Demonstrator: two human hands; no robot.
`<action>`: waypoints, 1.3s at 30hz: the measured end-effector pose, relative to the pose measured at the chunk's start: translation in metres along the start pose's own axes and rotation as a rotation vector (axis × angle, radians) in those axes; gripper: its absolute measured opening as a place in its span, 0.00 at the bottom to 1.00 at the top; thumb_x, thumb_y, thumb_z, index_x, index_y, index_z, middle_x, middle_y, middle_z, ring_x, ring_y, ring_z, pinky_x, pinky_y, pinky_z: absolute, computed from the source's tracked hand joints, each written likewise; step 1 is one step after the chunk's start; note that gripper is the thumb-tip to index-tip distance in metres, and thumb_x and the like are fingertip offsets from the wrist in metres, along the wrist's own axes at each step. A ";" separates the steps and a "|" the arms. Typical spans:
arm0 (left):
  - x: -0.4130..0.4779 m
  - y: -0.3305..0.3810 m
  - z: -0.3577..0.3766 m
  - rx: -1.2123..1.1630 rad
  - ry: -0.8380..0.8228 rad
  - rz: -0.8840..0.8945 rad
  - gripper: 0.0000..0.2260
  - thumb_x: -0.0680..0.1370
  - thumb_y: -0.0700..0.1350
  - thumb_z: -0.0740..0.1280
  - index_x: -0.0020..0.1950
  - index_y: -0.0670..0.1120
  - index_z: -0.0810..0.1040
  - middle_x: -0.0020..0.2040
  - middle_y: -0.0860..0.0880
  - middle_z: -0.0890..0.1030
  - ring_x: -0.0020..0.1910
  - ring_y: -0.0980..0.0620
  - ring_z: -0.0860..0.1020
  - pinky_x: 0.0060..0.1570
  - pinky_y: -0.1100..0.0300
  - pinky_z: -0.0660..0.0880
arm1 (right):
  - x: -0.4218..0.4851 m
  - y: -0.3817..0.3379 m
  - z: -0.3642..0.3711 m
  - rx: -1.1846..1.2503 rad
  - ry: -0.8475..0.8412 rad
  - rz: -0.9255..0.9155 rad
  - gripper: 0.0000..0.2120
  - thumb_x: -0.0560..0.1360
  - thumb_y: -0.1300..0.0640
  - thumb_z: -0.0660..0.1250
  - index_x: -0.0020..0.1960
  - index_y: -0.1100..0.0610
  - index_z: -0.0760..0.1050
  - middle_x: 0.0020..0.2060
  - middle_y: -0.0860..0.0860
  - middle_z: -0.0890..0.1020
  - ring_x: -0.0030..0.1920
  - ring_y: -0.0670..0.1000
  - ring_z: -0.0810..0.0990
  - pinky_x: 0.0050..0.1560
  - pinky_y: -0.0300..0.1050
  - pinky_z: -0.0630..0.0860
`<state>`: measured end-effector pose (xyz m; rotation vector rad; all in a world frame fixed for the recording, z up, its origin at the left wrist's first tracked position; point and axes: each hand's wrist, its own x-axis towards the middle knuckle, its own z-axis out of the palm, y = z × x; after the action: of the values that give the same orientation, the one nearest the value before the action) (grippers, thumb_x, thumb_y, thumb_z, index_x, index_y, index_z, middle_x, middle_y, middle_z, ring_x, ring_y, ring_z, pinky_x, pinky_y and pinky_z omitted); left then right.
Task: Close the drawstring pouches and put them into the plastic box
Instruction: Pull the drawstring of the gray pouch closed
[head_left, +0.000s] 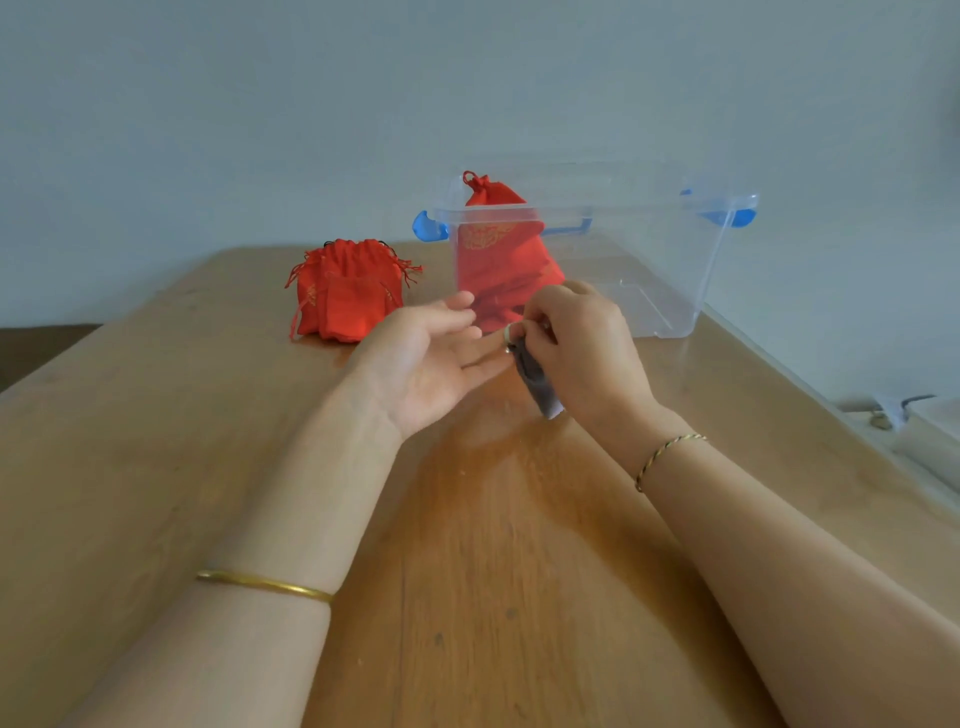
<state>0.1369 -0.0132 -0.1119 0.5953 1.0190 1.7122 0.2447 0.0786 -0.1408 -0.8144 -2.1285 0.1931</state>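
Note:
A clear plastic box (665, 291) with blue latches stands on the wooden table, far centre-right. Red drawstring pouches (493, 249) lean in its left end, one closed top sticking above the rim. Left of the box, a bunch of red pouches (345, 291) stands on the table. In front of the box, my right hand (576, 348) pinches a small grey pouch (537, 379) by its top, so it hangs down. My left hand (436, 358) is palm-up with fingers spread, its fingertips touching the grey pouch's top beside a ring.
The wooden table (208, 467) ends at a pale wall behind the box. At the right edge a light-coloured surface (924, 431) with small metal items adjoins the table. I wear a gold bangle on the left forearm and a thin bracelet on the right wrist.

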 end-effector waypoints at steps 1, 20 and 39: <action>0.000 0.001 -0.002 0.011 0.029 0.036 0.10 0.78 0.31 0.56 0.56 0.41 0.70 0.41 0.43 0.79 0.42 0.47 0.82 0.56 0.45 0.76 | 0.000 0.001 -0.001 0.008 0.014 0.018 0.06 0.72 0.63 0.62 0.41 0.66 0.74 0.41 0.58 0.76 0.41 0.59 0.74 0.42 0.53 0.71; 0.014 -0.029 -0.005 1.321 0.289 0.809 0.07 0.69 0.41 0.74 0.46 0.46 0.83 0.51 0.51 0.68 0.56 0.53 0.69 0.48 0.81 0.57 | -0.004 -0.006 -0.008 0.848 -0.202 0.494 0.10 0.73 0.66 0.63 0.33 0.60 0.73 0.27 0.53 0.70 0.27 0.47 0.65 0.26 0.36 0.62; 0.005 -0.013 -0.007 0.738 0.140 0.339 0.06 0.74 0.35 0.67 0.38 0.41 0.74 0.37 0.43 0.80 0.37 0.48 0.82 0.46 0.52 0.81 | -0.004 -0.005 -0.010 0.669 -0.241 0.250 0.04 0.73 0.66 0.65 0.47 0.61 0.77 0.29 0.49 0.74 0.25 0.40 0.69 0.29 0.32 0.67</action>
<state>0.1364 -0.0094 -0.1271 1.1809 1.7484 1.6493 0.2521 0.0707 -0.1349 -0.6647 -1.9683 1.1143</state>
